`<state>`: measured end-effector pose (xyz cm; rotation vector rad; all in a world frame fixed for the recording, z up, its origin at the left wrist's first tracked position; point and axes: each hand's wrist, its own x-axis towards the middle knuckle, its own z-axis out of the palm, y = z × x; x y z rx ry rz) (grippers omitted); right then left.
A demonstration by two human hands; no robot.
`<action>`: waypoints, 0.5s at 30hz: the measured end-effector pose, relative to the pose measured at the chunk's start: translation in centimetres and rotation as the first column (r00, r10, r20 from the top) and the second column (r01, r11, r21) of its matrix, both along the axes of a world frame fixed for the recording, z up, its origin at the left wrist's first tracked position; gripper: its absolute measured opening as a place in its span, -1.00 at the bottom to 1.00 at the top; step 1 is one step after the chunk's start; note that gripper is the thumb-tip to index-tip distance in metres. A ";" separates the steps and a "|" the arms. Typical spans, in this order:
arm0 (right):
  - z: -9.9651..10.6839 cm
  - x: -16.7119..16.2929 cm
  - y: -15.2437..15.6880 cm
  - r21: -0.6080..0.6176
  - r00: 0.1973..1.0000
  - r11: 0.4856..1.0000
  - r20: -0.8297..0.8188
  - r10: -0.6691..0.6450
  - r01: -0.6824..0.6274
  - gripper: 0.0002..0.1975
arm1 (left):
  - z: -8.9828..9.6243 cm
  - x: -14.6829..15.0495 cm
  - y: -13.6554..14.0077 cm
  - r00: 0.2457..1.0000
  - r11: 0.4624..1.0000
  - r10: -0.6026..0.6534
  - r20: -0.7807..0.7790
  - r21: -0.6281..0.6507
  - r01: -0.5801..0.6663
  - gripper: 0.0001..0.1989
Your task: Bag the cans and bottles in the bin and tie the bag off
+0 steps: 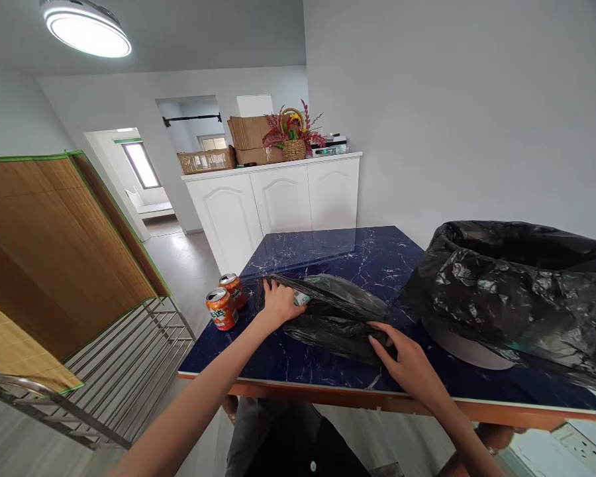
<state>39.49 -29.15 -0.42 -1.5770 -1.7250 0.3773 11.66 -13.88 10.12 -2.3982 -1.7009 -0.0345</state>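
Observation:
A thin black plastic bag (pixel 328 328) lies spread on the dark blue marbled table (pixel 288 361) in front of me. My left hand (pixel 278 303) grips its left side, fingers curled over the plastic. Beside those fingers, a white-and-green label (pixel 302 298) shows, on what looks like a clear plastic bottle partly covered by the bag. My right hand (pixel 402 354) holds the bag's right edge between thumb and fingers. Two orange drink cans, a front one (pixel 222 310) and a rear one (pixel 233 290), stand upright left of the bag.
A bin lined with a black bag (pixel 516 298) stands on the table's right side. Behind the table is a white cabinet (pixel 283 199) bearing cardboard boxes (pixel 255 139) and a flower basket (pixel 294 149). A metal rack (pixel 129 358) with bamboo mats (pixel 64 252) is at left.

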 end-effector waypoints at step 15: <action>0.5 0.1 0.3 0.110 0.993 0.993 -0.113 -0.030 0.043 -0.36 | 9.0 -5.0 -4.4 0.919 0.897 -0.346 0.188 -0.222 0.383 -0.48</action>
